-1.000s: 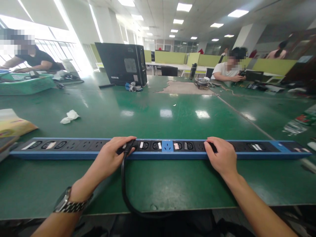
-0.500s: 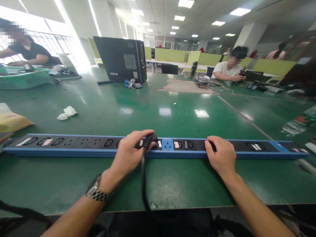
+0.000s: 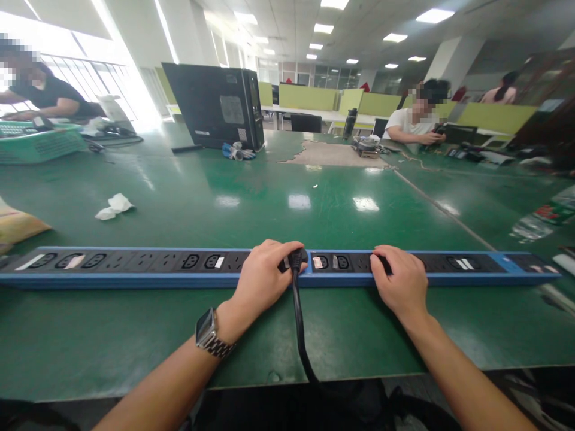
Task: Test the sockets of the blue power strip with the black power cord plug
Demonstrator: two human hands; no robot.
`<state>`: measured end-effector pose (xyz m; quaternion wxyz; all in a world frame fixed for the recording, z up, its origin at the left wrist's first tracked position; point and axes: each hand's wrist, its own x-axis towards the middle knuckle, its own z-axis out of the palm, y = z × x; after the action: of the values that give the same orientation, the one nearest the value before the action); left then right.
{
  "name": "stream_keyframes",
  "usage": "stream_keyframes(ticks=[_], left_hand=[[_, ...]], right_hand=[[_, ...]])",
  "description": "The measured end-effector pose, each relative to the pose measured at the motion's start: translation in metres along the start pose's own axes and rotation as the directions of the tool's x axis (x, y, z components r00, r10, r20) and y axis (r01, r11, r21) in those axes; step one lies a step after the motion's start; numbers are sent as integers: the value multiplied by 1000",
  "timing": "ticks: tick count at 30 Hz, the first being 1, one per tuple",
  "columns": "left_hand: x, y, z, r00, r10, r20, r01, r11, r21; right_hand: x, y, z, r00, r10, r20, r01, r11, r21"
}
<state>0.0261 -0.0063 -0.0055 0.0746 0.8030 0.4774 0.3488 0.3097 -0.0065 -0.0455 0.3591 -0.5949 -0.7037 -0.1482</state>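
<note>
A long blue and black power strip [image 3: 179, 278] lies across the green table. My left hand [image 3: 268, 272], with a watch on its wrist, is closed round a black plug [image 3: 295, 260] over the strip's middle, where the blue socket section is covered. From the plug a black cable [image 3: 300, 335] runs down over the table's front edge. My right hand [image 3: 402, 278] rests on the strip to the right of the middle, fingers curled over its sockets; a dark object, partly hidden, shows between thumb and fingers.
Behind the strip are crumpled tissue [image 3: 115, 206], a black computer case [image 3: 215, 108], gloves [image 3: 238, 151], a plastic bottle [image 3: 550, 212] and a green basket [image 3: 40, 143]. People sit at the far left and back right. The table's front edge [image 3: 359, 377] is close.
My left hand has moved right along the strip with the plug, from beside the blue socket section to over it. My right hand has stayed in nearly the same place.
</note>
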Motion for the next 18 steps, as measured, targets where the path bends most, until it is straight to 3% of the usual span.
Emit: stream_keyframes(ticks=[4,8,10,12,15,18], left_hand=[[0,0,1,994,108,16,-107,994,-15],[4,10,-1,983,90,-158,-112,984,-136],[10,24,3,976,97,-196,-126,982,-139],[18,41,11,978,129,-167,-150,981,-124],[28,61,25,981,177,-82,-185,976,-113],[30,62,31,981,193,-9,-193,975,-110]], right_hand=[[0,1,1,1000,29,-9,-28,998,51],[12,-10,-13,974,228,-2,-215,920,327],[24,-26,-29,937,322,136,-345,792,504],[35,-46,-47,908,246,339,-406,714,570],[49,-66,-69,866,51,497,-304,842,445],[58,-60,-74,865,41,500,-180,956,232]])
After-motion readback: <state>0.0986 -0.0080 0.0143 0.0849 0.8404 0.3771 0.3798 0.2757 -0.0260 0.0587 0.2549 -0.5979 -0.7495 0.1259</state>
